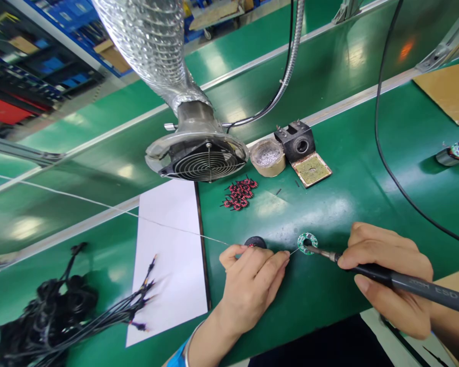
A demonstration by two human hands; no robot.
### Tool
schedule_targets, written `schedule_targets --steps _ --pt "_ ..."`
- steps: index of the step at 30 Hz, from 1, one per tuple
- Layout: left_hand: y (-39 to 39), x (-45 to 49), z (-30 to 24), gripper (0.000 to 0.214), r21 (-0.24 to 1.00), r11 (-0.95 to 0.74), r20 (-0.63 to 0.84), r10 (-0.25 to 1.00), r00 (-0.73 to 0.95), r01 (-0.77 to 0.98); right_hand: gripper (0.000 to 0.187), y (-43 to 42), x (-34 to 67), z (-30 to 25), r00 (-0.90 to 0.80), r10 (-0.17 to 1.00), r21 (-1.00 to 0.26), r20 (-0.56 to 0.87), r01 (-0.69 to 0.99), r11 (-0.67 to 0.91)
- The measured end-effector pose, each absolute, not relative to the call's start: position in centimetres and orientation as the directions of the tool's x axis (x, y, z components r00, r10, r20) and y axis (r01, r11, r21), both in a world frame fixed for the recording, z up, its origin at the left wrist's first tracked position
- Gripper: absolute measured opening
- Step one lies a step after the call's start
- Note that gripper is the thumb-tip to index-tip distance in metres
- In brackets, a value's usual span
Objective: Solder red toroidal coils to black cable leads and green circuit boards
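A thin strand of solder wire (168, 226) runs in from the far left to my left hand (250, 278), which pinches it near its end. The wire's tip sticks out past the fingertips toward a small green ring-shaped circuit board (310, 236) lying on the bench. Held like a pen, a soldering iron (390, 278) is in my right hand (390, 255), with its tip at the board. Just behind my left fingers is a round black piece (257, 239) with some red on it, partly hidden.
A fume extractor hood (206, 158) hangs above the bench. Behind the board are a pile of red and black rings (239, 193), a round tub (268, 158) and an iron stand (302, 145) with a sponge (311, 169). Black cables (99, 326) lie partly on a white sheet (168, 275).
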State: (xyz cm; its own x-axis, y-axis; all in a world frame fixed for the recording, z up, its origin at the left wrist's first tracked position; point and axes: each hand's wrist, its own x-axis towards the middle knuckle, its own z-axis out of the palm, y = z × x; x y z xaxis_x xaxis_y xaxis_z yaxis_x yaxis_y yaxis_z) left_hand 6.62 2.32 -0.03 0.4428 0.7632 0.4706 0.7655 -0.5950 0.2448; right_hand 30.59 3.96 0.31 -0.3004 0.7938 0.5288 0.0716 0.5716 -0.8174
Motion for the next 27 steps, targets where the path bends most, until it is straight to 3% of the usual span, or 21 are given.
schedule_targets --steps 27 --pt "2.25 6.75 -0.1 0.011 0.243 -0.603 0.478 0.756 0.447 0.76 0.029 4.77 30.53 1.19 -0.32 0.8 -0.833 0.507 0.058 0.551"
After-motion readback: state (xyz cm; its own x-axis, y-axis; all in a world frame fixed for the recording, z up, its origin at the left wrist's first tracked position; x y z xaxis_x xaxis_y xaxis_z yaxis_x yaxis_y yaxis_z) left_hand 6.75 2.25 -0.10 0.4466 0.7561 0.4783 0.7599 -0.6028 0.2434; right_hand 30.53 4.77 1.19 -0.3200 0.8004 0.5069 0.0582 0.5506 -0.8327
